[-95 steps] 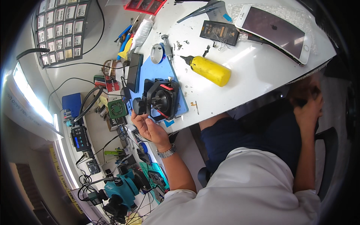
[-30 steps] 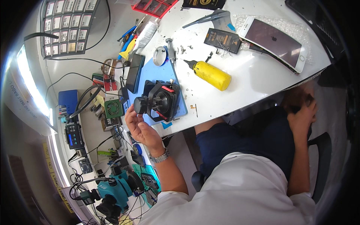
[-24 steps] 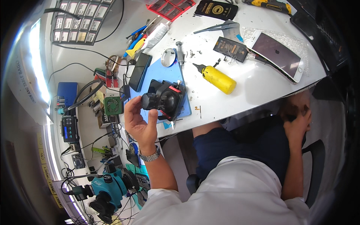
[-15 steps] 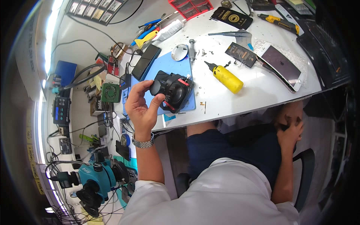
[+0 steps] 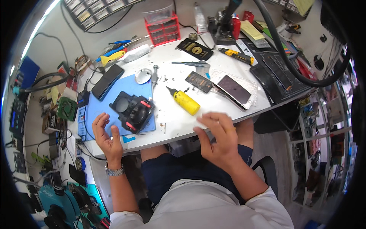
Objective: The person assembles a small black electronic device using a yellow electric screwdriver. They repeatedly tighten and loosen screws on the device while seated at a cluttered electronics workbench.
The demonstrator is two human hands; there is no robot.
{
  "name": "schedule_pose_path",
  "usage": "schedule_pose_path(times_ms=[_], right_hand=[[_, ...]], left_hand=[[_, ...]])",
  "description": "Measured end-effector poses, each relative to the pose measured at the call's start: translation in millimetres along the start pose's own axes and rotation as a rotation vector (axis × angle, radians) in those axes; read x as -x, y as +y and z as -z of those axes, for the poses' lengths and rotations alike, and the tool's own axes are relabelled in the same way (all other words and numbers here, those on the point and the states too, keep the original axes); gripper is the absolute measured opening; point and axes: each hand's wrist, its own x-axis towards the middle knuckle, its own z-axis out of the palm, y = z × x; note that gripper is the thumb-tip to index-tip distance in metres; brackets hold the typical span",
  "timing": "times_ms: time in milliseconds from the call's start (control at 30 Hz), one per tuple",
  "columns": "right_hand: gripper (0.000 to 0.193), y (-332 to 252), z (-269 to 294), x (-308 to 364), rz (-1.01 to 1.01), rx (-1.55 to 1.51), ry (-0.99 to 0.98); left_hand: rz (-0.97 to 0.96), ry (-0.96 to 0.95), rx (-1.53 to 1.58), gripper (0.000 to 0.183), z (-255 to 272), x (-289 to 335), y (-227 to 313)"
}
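Head view: the black clamp (image 5: 134,114) sits on the blue mat (image 5: 126,84), toward the tabletop's (image 5: 183,128) front-left corner, seemingly unloaded. Just beside it, the left hand (image 5: 107,139) has a wide, empty grip; the right hand (image 5: 220,141) (slightly blurred), likewise wide and empty, hangs by the front edge. Near the right edge, the white phone (image 5: 234,89) looks unfinished, its screen apparently not fully seated.

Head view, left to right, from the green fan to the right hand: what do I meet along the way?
Green fan → left hand → black holder with red parts → yellow bottle → right hand.
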Motion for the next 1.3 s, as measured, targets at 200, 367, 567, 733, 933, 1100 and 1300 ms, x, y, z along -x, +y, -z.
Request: schedule_pose_path(times_ms=[200, 367, 567, 733, 933, 1100, 1300], right_hand=[[0.060, 17, -49, -49, -0.079, 0.266, -0.152], [0.042, 0, -56, -45, -0.072, 0.199, -0.060], [0.042, -47, -43, -14, -0.129, -0.223, -0.058], [0.044, -66, -44, -12, 0.003, -0.208, -0.201], [0.048, -76, -60, -19, 0.095, -0.118, -0.231], [0.048, -83, -64, -25, 0.119, -0.079, -0.247], [0.045, -97, -65, -34, 0.191, -0.025, -0.253]], left_hand=[[0.092, 0.052, 0.094, 0.037, 8, 2, -6], [0.085, 0.062, 0.067, 0.039, 11, -1, 0], [0.110, 0.084, 0.107, 0.039, 11, -1, 4], [0.131, 0.079, 0.111, 0.038, 11, -1, 5], [0.130, 0.082, 0.102, 0.039, 11, -1, 5], [0.140, 0.078, 0.119, 0.039, 12, -1, 5], [0.149, 0.071, 0.120, 0.039, 12, -1, 5]])
